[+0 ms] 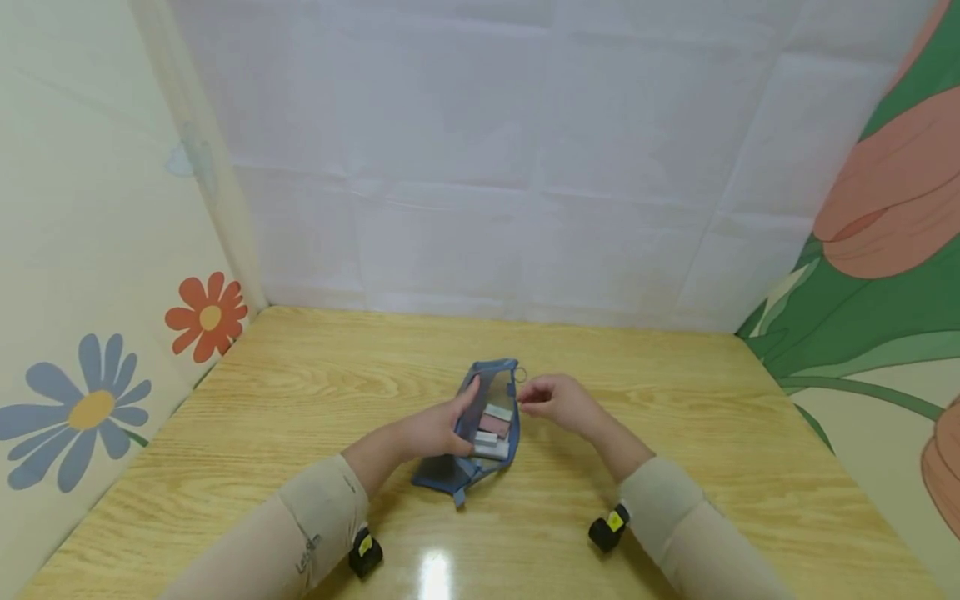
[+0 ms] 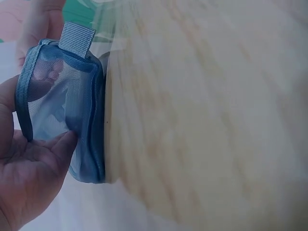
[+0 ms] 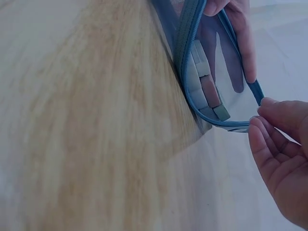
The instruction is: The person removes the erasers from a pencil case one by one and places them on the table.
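Note:
A blue mesh zipper pouch [image 1: 515,437] sits on the table with its mouth gaping. Several small blocks [image 3: 210,91], white, pink and pale green, lie inside it. My left hand [image 1: 438,429] grips the pouch from the left, thumb on one side of the mesh and fingers on the other. At the far right corner of the opening, my right hand [image 3: 284,154] pinches the zipper edge between thumb and fingertips. A small ring [image 1: 522,375] shows near that corner in the head view. In the left wrist view a fabric tab [image 2: 77,38] sticks out from the pouch's end.
The wood-grain table [image 1: 337,358] stretches around the pouch. A white cloth [image 1: 450,167] hangs at the back, and flower-printed panels [image 1: 82,250] stand at both sides. Black wrist cameras [image 1: 366,552] hang below both sleeves.

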A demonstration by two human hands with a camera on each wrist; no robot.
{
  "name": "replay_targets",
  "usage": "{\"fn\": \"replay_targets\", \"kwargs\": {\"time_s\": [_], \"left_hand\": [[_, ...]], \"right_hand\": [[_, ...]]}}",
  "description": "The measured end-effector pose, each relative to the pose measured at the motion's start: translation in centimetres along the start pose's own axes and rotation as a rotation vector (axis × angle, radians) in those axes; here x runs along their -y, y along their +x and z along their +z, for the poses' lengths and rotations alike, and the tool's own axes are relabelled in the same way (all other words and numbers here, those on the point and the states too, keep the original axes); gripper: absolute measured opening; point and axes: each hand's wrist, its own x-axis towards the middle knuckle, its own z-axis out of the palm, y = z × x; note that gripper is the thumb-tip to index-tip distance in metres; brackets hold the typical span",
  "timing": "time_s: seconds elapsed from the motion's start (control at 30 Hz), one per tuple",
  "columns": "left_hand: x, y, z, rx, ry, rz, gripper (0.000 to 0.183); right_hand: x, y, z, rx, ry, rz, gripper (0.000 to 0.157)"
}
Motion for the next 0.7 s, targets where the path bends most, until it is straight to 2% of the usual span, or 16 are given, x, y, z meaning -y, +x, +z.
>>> {"fn": "replay_targets", "kwargs": {"time_s": [0.37,0.7], "left_hand": [[-0.2,-0.1,-0.2,0.016,0.007,-0.040,0.108],[-0.4,-0.1,0.0,0.007,0.014,-0.036,0.110]], "right_hand": [[0.2,0.3,1.0,-0.025,-0.048,-0.007,0.018],[0.1,0.6,1.9,-0.044,-0.048,0.022,0.017]]}}
